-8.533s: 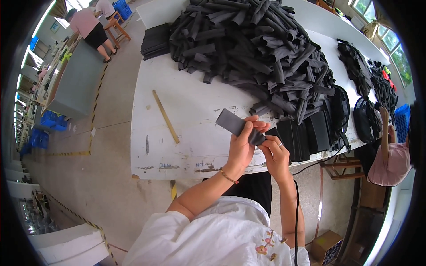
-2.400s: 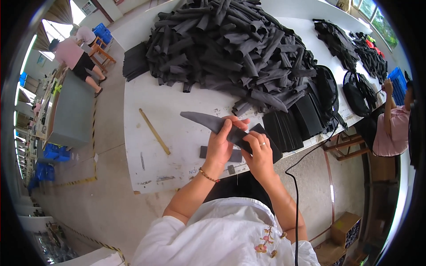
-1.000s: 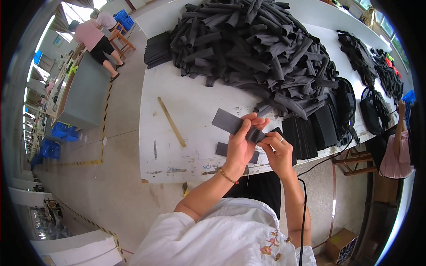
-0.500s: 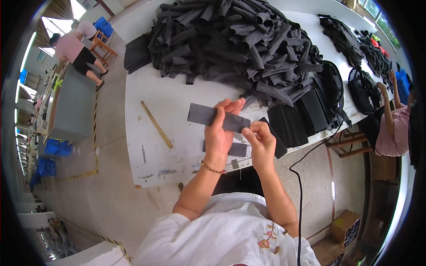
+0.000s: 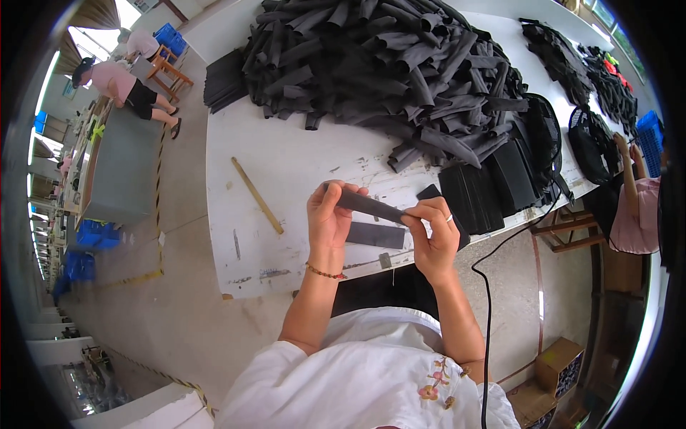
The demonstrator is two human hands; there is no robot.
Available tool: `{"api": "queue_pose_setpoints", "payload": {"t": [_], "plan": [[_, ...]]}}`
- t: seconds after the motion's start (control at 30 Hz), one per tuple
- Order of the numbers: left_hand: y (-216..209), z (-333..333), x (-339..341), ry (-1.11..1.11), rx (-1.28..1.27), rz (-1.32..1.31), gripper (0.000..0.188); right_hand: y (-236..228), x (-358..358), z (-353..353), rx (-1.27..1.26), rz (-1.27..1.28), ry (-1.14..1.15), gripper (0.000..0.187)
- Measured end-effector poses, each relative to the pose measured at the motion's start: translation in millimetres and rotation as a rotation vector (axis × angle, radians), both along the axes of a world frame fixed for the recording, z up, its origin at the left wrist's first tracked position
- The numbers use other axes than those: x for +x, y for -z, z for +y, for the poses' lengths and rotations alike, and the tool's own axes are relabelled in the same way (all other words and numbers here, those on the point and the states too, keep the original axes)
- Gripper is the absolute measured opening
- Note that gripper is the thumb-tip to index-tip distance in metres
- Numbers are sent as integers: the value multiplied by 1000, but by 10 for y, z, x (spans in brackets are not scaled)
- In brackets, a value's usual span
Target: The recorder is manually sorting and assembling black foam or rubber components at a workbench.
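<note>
Between my two hands stretches a dark grey fabric strip [image 5: 370, 205], tilted down toward the right above the table. My left hand [image 5: 329, 214] is closed on its left end, thumb on the near side. The fingertips of my right hand [image 5: 434, 230] pinch the right end. Below it, a second flat grey piece [image 5: 376, 234] lies on the white table [image 5: 286, 154] near the front edge. A large heap of dark grey fabric tubes [image 5: 386, 71] covers the back of the table.
Left on the table lies a thin yellowish stick [image 5: 257, 196]. Flat black panels [image 5: 471, 197] and a black mesh piece [image 5: 541, 132] lie at the right. A black cable [image 5: 485, 307] hangs past the table's right side. A co-worker [image 5: 632, 207] sits at the far right.
The strip lay across my open left palm; now my left fingers are closed on its left end and it is turned more edge-on. Both hands have moved slightly down, the left also leftward.
</note>
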State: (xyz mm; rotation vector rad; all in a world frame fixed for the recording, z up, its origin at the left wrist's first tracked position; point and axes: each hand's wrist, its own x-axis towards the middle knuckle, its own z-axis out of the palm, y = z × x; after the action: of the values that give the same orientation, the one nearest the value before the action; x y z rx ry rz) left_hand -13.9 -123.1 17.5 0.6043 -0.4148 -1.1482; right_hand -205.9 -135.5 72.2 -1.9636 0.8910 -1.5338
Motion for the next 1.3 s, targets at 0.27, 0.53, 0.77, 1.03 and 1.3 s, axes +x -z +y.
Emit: {"api": "queue_pose_setpoints", "payload": {"t": [0.27, 0.53, 0.77, 1.03, 1.3], "plan": [[-113, -38, -120, -459, 251, -111, 24, 39, 72, -30, 36, -92, 90, 19], [-269, 194, -455, 177, 341, -112, 24, -5, 0, -39, -161, 282, 18, 35], [-319, 146, -365, 289, 258, -476, 24, 353, -48, -56, 899, -510, -251, 26], [-199, 208, -395, 435, 388, -404, 24, 399, -29, -52, 1028, -586, -285, 24], [-117, 201, -382, 479, 381, -289, 29, 472, -130, 24, 997, -363, -276, 24]]}}
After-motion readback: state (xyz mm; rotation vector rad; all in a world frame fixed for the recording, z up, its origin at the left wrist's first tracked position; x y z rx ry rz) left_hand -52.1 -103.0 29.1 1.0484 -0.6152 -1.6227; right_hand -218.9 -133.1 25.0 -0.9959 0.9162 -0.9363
